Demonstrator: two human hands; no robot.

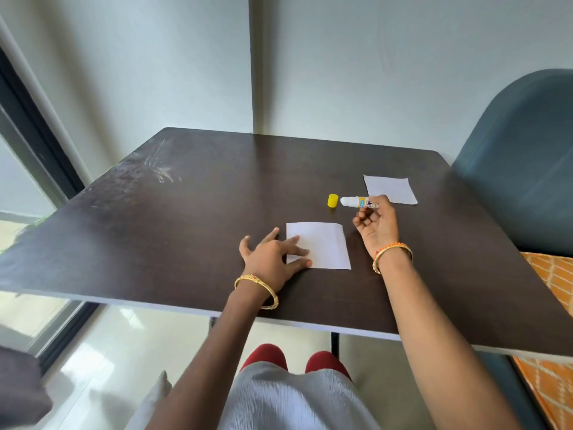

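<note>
A white paper square (pixel 324 245) lies near the front middle of the dark table (pixel 192 212). My left hand (pixel 273 259) rests flat on the table with spread fingers, fingertips on the paper's left edge. My right hand (pixel 376 226) pinches an uncapped glue stick (pixel 356 202) by its rear end, tip pointing left, just above the table. The yellow cap (pixel 332 200) stands on the table right next to the glue tip. A second white paper (pixel 390 189) lies farther back on the right, partly behind my fingers.
A teal chair back (pixel 524 162) stands beyond the table's right side, with an orange patterned cloth (pixel 555 280) at the right edge. Walls close the far side. A window frame runs along the left. My knees show under the front edge.
</note>
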